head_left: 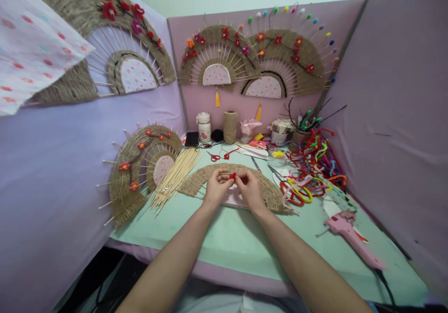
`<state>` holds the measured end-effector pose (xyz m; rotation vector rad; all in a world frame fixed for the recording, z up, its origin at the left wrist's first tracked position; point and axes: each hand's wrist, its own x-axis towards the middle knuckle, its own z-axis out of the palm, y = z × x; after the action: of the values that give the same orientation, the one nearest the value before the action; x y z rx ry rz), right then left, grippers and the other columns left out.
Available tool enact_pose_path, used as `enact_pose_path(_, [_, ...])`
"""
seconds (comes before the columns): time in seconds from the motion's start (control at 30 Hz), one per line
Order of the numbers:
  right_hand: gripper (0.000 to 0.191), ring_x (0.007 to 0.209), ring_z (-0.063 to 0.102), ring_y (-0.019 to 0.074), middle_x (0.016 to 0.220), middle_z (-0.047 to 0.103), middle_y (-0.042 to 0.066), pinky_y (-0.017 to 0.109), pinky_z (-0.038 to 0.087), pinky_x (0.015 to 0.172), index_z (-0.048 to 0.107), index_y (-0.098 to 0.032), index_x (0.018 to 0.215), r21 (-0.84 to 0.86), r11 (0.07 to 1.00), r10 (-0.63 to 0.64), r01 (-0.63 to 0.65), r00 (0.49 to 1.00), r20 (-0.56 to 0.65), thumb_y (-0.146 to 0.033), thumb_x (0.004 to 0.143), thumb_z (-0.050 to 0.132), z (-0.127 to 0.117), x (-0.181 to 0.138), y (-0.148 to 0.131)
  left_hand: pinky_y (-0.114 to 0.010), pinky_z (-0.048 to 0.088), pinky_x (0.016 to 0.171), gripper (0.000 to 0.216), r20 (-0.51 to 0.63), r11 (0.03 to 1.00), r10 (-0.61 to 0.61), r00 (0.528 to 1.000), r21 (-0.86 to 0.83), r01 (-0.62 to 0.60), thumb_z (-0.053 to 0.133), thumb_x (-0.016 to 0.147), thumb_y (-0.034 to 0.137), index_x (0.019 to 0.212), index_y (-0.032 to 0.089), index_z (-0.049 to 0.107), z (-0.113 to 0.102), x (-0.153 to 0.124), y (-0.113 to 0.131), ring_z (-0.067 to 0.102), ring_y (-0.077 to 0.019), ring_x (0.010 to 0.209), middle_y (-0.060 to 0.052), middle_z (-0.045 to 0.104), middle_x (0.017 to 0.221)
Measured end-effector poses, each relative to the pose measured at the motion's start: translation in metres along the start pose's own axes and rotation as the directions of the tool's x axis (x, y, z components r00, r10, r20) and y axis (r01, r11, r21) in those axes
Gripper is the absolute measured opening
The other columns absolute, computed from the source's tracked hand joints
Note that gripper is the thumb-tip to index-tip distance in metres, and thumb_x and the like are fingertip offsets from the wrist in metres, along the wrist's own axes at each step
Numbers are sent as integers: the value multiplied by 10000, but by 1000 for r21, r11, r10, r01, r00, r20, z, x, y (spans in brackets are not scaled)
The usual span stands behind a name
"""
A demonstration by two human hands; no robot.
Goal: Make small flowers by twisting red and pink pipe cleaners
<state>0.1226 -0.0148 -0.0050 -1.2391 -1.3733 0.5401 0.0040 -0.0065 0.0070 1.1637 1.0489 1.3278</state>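
Note:
Between the fingertips of both hands is a small red pipe-cleaner flower (233,176). My left hand (217,188) pinches it from one side, and my right hand (250,187) pinches it from the other. Under the hands lies a twine-woven fan (196,178), its arch spreading to both sides and its pale half-round centre partly covered by the hands. Just beyond the fan are small red-handled scissors (214,157) and another red pipe-cleaner piece (227,156).
A bundle of thin sticks (177,175) lies left of the fan. To the right are large scissors (297,190), a heap of coloured pipe cleaners (320,159) and a pink glue gun (355,243). A twine spool (230,127) stands at the back; finished fans (294,46) hang behind.

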Motion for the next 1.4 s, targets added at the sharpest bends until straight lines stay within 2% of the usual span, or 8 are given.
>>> enact_pose_path(0.13, [139,592,544,146,650,600,21,263,418,581,539,-172,692,1,1000,-13,13,999,41,-300,745,525,1,0,0,-212,451,583,390,-54,1000,-6,998,-6,6,710,578,207,916,150,523,1,-1,2,595,-107,613,-4,604,702])
enact_pose_path(0.47, [119,682,550,162,740,622,41,281,423,643,563,-178,719,-111,989,-91,100,992,84,-266,768,499,0,0,4,-205,443,580,318,-76,995,17,997,103,-9,677,574,146,849,144,518,-2,3,-4,576,-100,608,-9,608,688])
enact_pose_path(0.7, [114,640,552,160,690,624,35,275,416,613,576,-181,703,-159,978,-116,135,985,128,-253,756,504,-2,-1,2,-215,445,615,253,-61,985,75,995,160,-64,661,580,131,805,145,546,-4,5,-8,577,-105,647,-9,604,705])
enact_pose_path(0.8, [102,610,549,150,661,618,24,263,408,596,570,-177,697,-156,980,-108,127,986,124,-244,744,509,-3,-1,2,-214,444,623,218,-38,987,75,996,144,-69,653,580,123,772,141,550,-3,5,-8,577,-104,655,-10,604,710])
enact_pose_path(1.0, [108,551,520,130,609,595,8,243,399,557,554,-169,663,-63,997,-46,53,993,110,-254,720,516,-3,0,0,-180,377,496,220,27,997,-67,997,38,66,651,592,160,782,145,541,-3,4,-3,529,-82,537,19,583,621])
enact_pose_path(1.17, [116,534,506,124,606,590,6,239,396,541,557,-166,660,-20,1000,-7,10,994,110,-264,706,515,-2,1,0,-177,369,493,239,66,991,-127,990,-27,129,651,584,154,786,148,523,-6,4,-2,521,-73,510,23,595,619])
enact_pose_path(1.4, [132,574,524,141,635,606,16,255,398,572,569,-172,688,-102,991,-70,84,988,135,-264,751,497,-4,1,0,-211,424,578,385,26,999,-43,999,11,43,683,589,181,935,161,517,-5,3,-1,568,-97,594,2,614,706])
